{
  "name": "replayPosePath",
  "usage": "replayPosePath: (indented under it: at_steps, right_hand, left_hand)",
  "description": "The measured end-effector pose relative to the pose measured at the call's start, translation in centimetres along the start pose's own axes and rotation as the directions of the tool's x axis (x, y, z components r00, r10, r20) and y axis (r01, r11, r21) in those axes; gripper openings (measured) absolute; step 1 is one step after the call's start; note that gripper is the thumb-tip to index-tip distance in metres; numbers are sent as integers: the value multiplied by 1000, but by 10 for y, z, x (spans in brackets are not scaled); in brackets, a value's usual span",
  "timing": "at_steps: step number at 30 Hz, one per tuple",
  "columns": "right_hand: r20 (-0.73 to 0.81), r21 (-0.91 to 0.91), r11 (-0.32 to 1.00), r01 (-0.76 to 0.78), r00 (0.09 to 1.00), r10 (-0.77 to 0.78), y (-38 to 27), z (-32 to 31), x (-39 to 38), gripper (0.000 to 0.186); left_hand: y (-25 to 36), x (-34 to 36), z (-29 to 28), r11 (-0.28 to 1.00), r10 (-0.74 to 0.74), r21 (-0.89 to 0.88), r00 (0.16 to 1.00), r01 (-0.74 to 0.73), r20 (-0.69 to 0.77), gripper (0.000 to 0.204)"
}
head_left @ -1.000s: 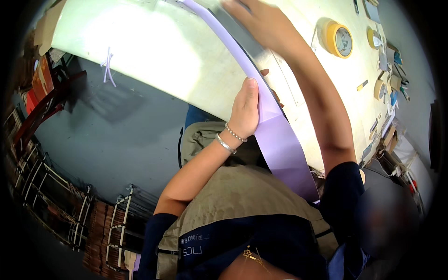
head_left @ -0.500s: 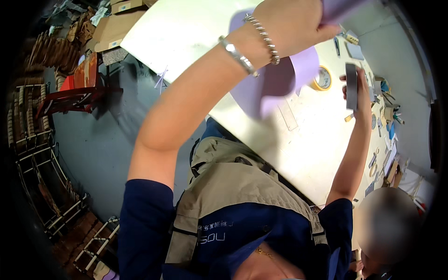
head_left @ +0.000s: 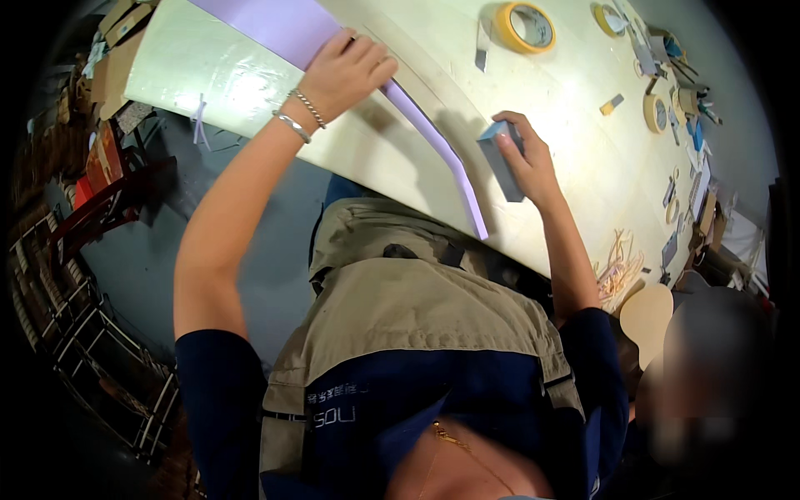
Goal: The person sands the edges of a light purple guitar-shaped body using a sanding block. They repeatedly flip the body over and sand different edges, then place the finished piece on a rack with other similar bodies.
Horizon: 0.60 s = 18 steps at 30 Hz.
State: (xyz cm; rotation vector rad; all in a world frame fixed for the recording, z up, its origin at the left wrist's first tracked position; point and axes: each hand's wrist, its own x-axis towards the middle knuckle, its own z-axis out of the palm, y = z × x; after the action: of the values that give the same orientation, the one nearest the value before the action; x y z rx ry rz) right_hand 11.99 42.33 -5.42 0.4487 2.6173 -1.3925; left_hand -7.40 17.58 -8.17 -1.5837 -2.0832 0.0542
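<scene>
My left hand (head_left: 346, 71) is closed over the edge of a lilac panel (head_left: 271, 21) at the upper left of the table. From under its fingers a narrow, bent lilac edge (head_left: 437, 146) runs toward the table's front edge; how it joins the panel is hidden by the hand. In my right hand (head_left: 529, 158) is a grey sanding block (head_left: 505, 171) with a light-blue end, gripped between thumb and fingers. The block is to the right of the lilac edge, apart from it.
A yellow tape roll (head_left: 523, 27) and a small blade (head_left: 482, 46) lie on the white table (head_left: 575, 108). Thin pale strips (head_left: 617, 271) are heaped at its right edge. Beside them a person (head_left: 717, 358) is near a rounded tan board (head_left: 647, 317). A red-brown chair (head_left: 104, 179) stands left.
My left hand has come down and left, and the lilac panel has turned from broad face to edge. My right hand has moved left and lower with the sanding block.
</scene>
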Motion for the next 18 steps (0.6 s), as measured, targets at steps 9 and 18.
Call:
replayPosePath:
  at_steps: [9,18]
  right_hand:
    - [-42,-146,973,177,982,-184,5,23,-6,43]
    - [-43,-316,924,215,970,-240,-5,30,12,45]
  left_hand:
    - [-60,39,-88,975,-148,-146,979,169,141,47]
    - [-104,24,-49,822,-317,-391,903,414,290,31]
